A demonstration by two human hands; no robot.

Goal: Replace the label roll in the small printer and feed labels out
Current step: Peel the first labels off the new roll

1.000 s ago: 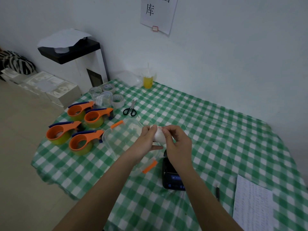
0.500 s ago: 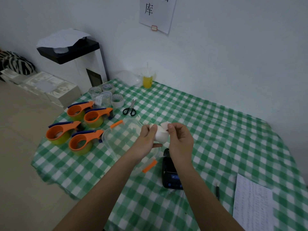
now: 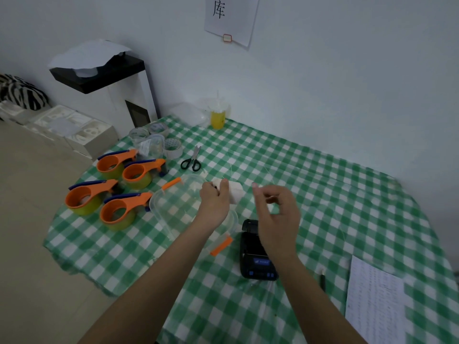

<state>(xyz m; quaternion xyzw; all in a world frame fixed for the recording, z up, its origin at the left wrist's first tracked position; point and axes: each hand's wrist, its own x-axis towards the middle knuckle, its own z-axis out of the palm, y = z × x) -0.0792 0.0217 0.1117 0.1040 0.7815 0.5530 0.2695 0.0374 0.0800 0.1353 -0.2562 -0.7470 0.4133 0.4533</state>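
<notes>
One printed character, 库, is all that reads on the white paper sheet [image 3: 231, 18] pinned to the wall; the printed white page [image 3: 375, 301] at the worktop's right edge is too blurred to read. Held above the middle of the green-and-white checked worktop [image 3: 347, 194], the small white label roll [image 3: 234, 193] looks plain and cylindrical, clamped in the left hand's [image 3: 214, 198] grip. Just beside it, the right hand [image 3: 275, 212] hangs blurred, fingers curled; whether its grip pinches anything I cannot tell. Below the hands lies the small black label printer [image 3: 255, 254], near the front edge.
</notes>
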